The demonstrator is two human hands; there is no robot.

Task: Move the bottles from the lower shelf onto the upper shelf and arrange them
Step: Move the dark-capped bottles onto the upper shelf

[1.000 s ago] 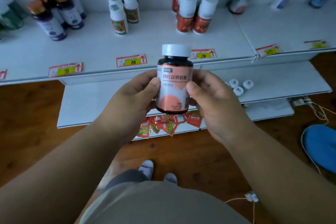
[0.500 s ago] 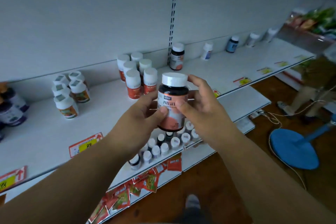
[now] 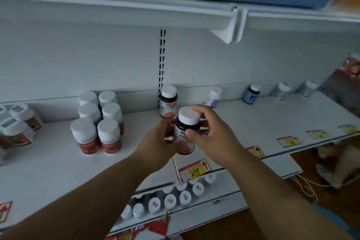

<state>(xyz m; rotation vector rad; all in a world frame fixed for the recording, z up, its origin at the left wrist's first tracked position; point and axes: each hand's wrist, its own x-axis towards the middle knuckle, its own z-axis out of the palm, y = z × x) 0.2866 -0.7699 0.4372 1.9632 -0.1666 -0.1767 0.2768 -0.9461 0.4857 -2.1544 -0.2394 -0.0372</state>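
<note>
A dark bottle [image 3: 186, 136] with a white cap and a pink label is upright over the upper shelf [image 3: 58, 163], gripped on both sides. My left hand [image 3: 159, 143] wraps its left side and my right hand [image 3: 211, 134] curls round its right side and cap. A matching bottle [image 3: 168, 101] stands just behind, against the back wall. On the lower shelf [image 3: 220, 195] beneath my arms stand several white-capped bottles [image 3: 169, 200] in rows.
Red-labelled white-capped bottles [image 3: 98, 122] stand in a group left of my hands, more bottles [image 3: 17, 124] at the far left. Single bottles [image 3: 251, 94] dot the shelf's right back. Price tags [image 3: 194, 169] line the front edge. A higher shelf [image 3: 136, 11] carries boxes.
Both hands have carried the bottle forward and down over the upper shelf, close to the matching bottle at the back. The camera view has tilted upward.
</note>
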